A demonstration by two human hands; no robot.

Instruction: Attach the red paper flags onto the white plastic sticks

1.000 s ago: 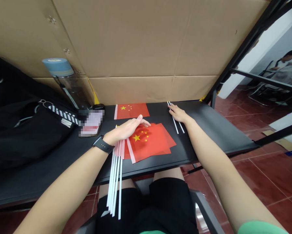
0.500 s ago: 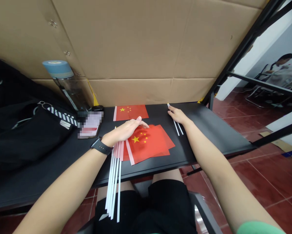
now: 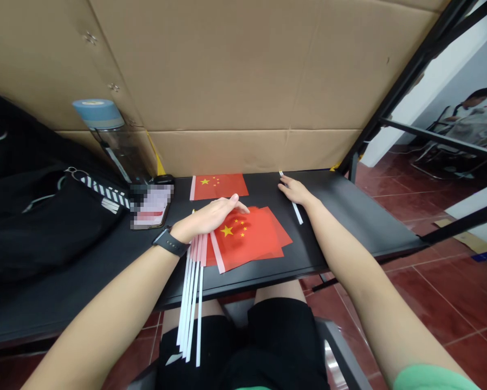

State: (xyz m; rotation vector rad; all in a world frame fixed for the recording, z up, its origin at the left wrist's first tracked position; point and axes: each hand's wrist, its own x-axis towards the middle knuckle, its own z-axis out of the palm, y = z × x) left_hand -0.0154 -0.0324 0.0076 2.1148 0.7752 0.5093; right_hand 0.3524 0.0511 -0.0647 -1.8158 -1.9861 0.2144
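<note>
My left hand (image 3: 216, 215) rests side-on over the stack of red paper flags (image 3: 255, 238) with yellow stars, its fingers stretched out and the thumb up. Beneath that wrist, several white sticks (image 3: 192, 309) run from the flags' pale left edges out over the table's front edge. Farther right, my right hand (image 3: 295, 192) lies low on the black table with fingers extended over a pair of white sticks (image 3: 298, 214), touching them. The sticks lie close together, partly hidden by the fingers. A separate red flag (image 3: 222, 187) lies flat behind the stack.
A phone (image 3: 151, 206), a bottle with a blue lid (image 3: 113, 135) and a black bag (image 3: 44, 211) occupy the left side. Cardboard (image 3: 235, 70) walls the back. A black metal frame (image 3: 406, 76) stands at right, with a person (image 3: 468, 108) beyond it.
The two sticks under my right hand lay spread apart at their near ends; now they sit together. My left hand and the flags have stayed in place.
</note>
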